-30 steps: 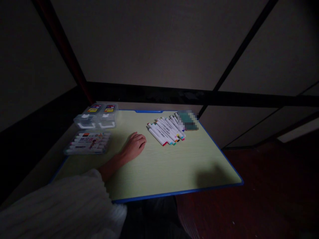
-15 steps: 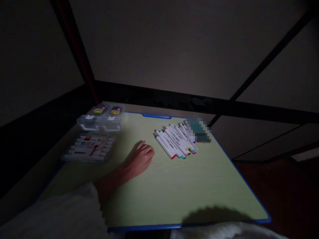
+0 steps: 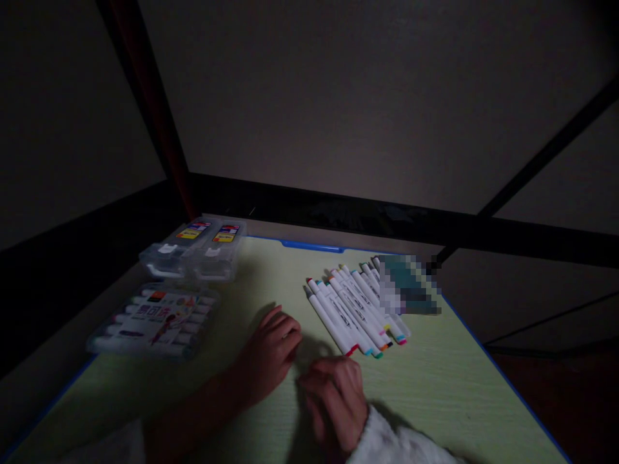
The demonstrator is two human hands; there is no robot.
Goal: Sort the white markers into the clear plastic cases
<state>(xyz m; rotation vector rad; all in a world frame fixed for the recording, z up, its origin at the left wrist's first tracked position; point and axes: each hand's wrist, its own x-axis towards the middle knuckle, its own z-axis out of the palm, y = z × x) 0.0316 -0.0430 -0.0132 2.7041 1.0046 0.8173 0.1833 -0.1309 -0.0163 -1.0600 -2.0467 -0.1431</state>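
Observation:
My left hand [image 3: 271, 354] rests on the light green table top with its fingers loosely curled in and nothing seen in them. Close beside it my right hand [image 3: 338, 396] is over the near part of the table, its fingers bent and a gap between thumb and fingers, with no object visible there. The two hands are near each other but apart. Beyond my right hand lies a row of white markers [image 3: 358, 306] with coloured ends, side by side and slanted. A pixelated green, flat item [image 3: 409, 287] is against their right end.
At left lies a clear case of markers [image 3: 155, 322] with a printed label. Behind it stand two clear plastic boxes [image 3: 213, 248] with yellow and blue stickers. A blue rim [image 3: 507, 377] edges the table [image 3: 435, 399]. A wall [image 3: 338, 116] rises behind.
My right hand has come into view from the bottom, beside my left hand. My left hand stays in nearly the same pose. The view has shifted, so the table's things appear lower and larger.

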